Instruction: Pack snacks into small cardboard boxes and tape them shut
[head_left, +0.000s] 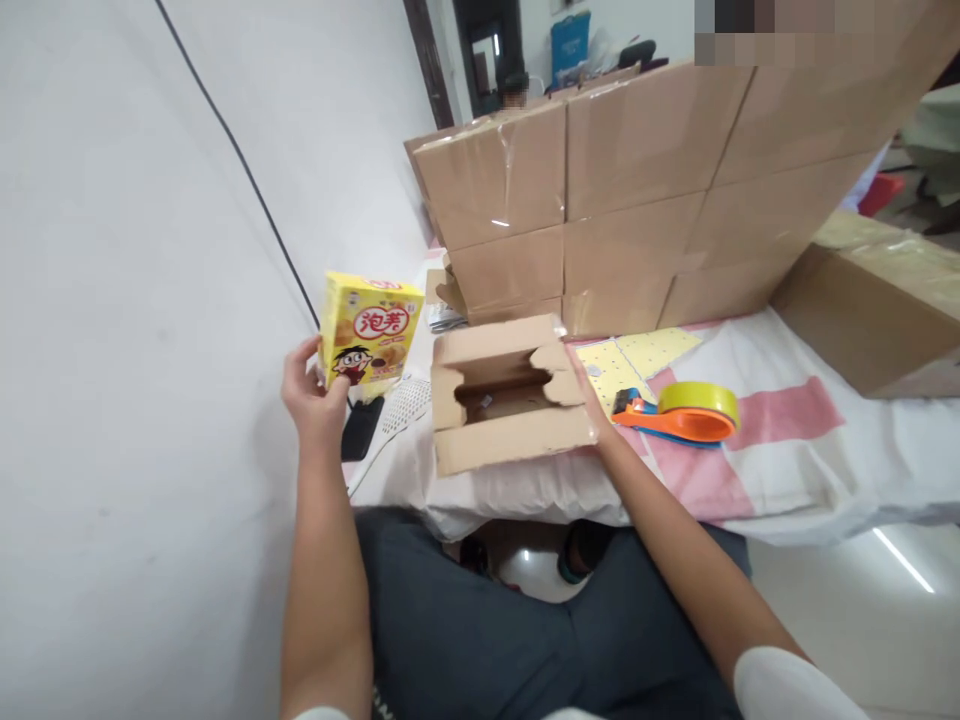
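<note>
My left hand (311,385) grips a yellow snack box (375,335) by its lower left side, thumb in front. Red Chinese lettering and a cartoon child mark the box, which is raised left of a cardboard box (517,445). That carton has its top flaps spread, and a small pale scrap lies inside it. Against the carton's right side is my right hand (594,415), its fingers hidden behind the cardboard. To the right, an orange tape dispenser (688,424) carries a roll of yellow tape (701,400).
A tall cardboard panel (637,200) stands across the back of the cloth-covered table (795,430). Another carton (862,320) sits at the right. A black phone-like object (362,430) and a white perforated item (405,408) lie by the wall (150,350). Part of a person shows beyond the panel.
</note>
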